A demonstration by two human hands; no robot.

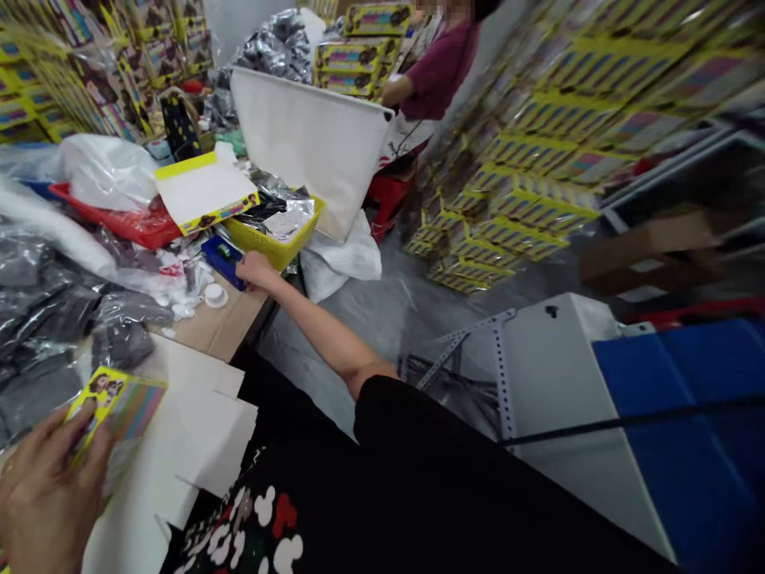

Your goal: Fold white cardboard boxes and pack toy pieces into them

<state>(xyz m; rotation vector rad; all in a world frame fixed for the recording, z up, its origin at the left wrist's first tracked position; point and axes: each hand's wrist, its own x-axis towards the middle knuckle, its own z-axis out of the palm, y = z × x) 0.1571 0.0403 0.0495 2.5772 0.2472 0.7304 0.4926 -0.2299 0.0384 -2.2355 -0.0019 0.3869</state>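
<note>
The left hand (45,498) pinched a yellow printed card (113,414) between thumb and fingers, above loose white card sheets (197,414). The right hand (256,269), its arm stretched out, lay with curled fingers against a dark blue case (222,261) on the worktop (221,323); whether it gripped the case could not be told. Just beyond, a yellow plastic basket (272,243) held foil packets, and an open yellow-edged box (206,191) showed its white inside. Grey poly bags (41,319) lay heaped at left, while closed printed boxes (526,159) stood stacked high at right, near a co-worker (433,72).
</note>
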